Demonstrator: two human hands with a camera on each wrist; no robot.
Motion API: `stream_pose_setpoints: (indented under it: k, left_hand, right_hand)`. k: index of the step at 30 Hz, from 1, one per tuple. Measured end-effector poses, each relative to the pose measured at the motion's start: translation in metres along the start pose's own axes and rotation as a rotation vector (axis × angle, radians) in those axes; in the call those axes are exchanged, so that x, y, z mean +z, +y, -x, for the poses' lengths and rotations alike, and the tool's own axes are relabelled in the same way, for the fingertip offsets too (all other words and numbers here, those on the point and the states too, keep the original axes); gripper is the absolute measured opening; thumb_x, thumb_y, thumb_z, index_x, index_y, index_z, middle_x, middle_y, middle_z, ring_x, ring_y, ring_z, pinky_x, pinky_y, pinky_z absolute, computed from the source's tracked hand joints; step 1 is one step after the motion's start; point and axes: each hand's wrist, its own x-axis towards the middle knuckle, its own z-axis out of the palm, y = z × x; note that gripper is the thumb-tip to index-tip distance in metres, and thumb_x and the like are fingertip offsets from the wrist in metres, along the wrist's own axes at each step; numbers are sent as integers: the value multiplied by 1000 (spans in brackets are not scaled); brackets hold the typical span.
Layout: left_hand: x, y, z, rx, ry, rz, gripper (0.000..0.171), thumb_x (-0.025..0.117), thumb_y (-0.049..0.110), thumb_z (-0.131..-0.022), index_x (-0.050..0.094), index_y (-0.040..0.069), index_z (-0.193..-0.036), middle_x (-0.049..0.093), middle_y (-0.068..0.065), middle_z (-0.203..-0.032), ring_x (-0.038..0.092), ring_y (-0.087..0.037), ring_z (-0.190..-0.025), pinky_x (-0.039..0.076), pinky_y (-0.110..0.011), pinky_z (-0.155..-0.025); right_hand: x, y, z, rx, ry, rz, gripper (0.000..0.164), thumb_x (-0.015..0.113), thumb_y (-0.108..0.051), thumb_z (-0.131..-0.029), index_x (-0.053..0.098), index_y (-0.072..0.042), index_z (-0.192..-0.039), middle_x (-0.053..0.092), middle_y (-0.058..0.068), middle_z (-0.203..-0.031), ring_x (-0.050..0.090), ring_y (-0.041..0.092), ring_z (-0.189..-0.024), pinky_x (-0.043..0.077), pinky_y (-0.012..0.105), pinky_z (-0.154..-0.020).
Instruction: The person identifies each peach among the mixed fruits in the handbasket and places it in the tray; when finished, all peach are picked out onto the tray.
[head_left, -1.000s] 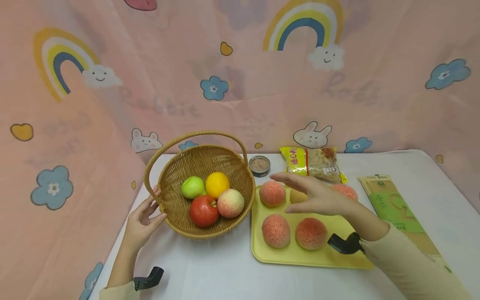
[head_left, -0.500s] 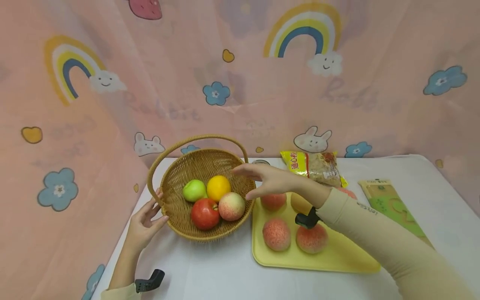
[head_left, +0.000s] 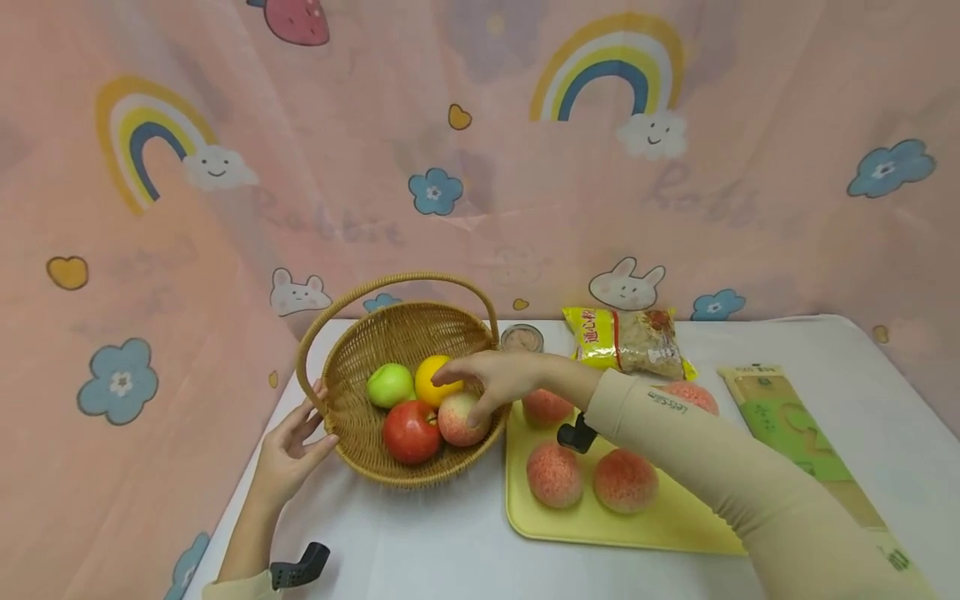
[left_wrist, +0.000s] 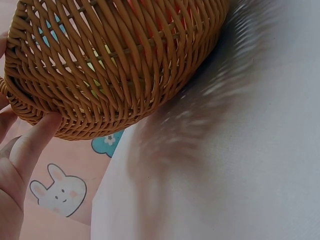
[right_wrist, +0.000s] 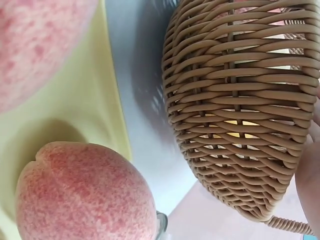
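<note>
A wicker basket with an arched handle stands on the left of the table. In it lie a green apple, an orange, a red apple and a pale pink peach. My left hand grips the basket's left rim, thumb in front and fingers behind; its thumb presses the weave in the left wrist view. My right hand reaches over the basket's right rim. Its thumb overlaps the peach and its spread fingers hang over the orange.
A yellow tray right of the basket bears several pink peaches, partly under my right arm. Behind it lie a yellow food bag and a small round tin. A green-banded flat pack lies far right.
My right hand has moved left from above the tray to over the peach and orange in the basket. My left hand stays on the basket's rim.
</note>
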Motion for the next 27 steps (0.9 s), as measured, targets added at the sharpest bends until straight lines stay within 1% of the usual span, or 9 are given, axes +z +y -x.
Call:
stream_pose_setpoints:
  k: [2,6,9,13,20,27]
  left_hand:
    - [-1,0,0,1,-1,2,62,57,-18,-82,33,-13,-140,24,-19,-155,44,-2,-128,52,-20,-88]
    - [-1,0,0,5,13,15,64,57,-20,-81,34,-13,-140,25,-22,-153,45,-4,-128,53,-20,-87]
    - [0,0,0,12,17,20,62,57,-20,-81,35,-13,-139,25,-23,-153,47,-4,-127,53,-21,-86]
    - [0,0,0,8,15,16,61,57,-19,-81,36,-14,-138,25,-23,-153,47,-3,-126,54,-21,-86]
    - [1,-1,0,11,28,20,61,57,-21,-80,36,-16,-137,25,-27,-151,48,-4,-125,54,-21,-85]
    - [0,0,-1,11,27,1,61,58,-20,-80,36,-15,-137,24,-27,-151,49,-3,-124,54,-21,-84]
  right_hand:
    - [1,0,-3,5,-11,24,71,75,-25,-79,43,-9,-140,46,2,-144,40,18,-134,33,36,-113]
    - [2,1,-9,31,-64,78,69,74,-24,-80,44,-12,-141,46,5,-144,40,21,-133,33,38,-113]
    - [4,1,-11,61,-106,114,68,73,-22,-80,45,-15,-141,49,5,-141,44,20,-128,35,37,-111]
    - [8,0,-13,77,-127,156,64,73,-19,-80,48,-17,-139,53,2,-136,48,18,-121,38,34,-108]
    - [13,-1,-18,47,-130,235,61,73,-10,-80,51,-15,-136,54,-1,-136,47,18,-124,36,34,-111]
    - [13,-1,-21,20,-128,288,61,71,-3,-79,52,-14,-136,54,-1,-137,47,18,-127,35,35,-112]
